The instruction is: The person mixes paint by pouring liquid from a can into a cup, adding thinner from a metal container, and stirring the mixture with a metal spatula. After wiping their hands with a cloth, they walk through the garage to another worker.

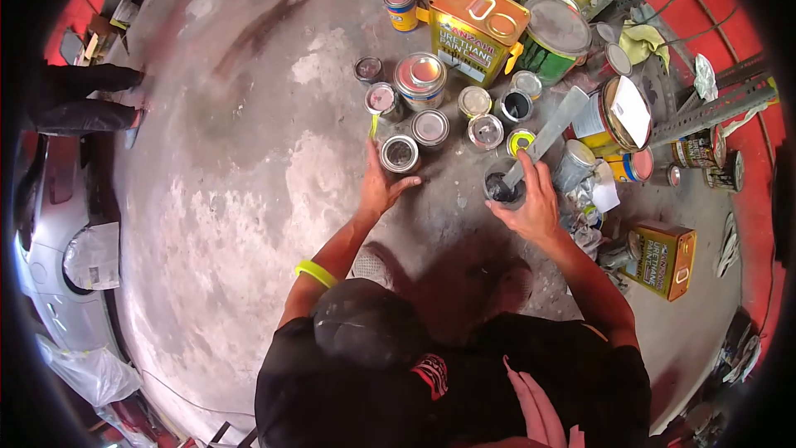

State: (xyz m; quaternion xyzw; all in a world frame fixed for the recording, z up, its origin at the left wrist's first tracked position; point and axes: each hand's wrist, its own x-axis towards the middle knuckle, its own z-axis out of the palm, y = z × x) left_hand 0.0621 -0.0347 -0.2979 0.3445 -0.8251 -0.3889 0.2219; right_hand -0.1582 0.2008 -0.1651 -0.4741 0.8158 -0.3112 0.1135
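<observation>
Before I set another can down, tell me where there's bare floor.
Widest: the floor left of the left hand, out to the silver car. Smaller: between the left hand and the right hand. Crowded: around the upper gold tin and right of the right hand.

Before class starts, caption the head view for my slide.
Right hand on a flat stick in a cup, left hand at a can near paint tins.

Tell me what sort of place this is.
Most likely an auto body paint shop: paint cans crowd the floor, a large tin is labelled "URETHANE PAINT", and what looks like a silver car at the left edge has plastic sheeting on it.
</observation>
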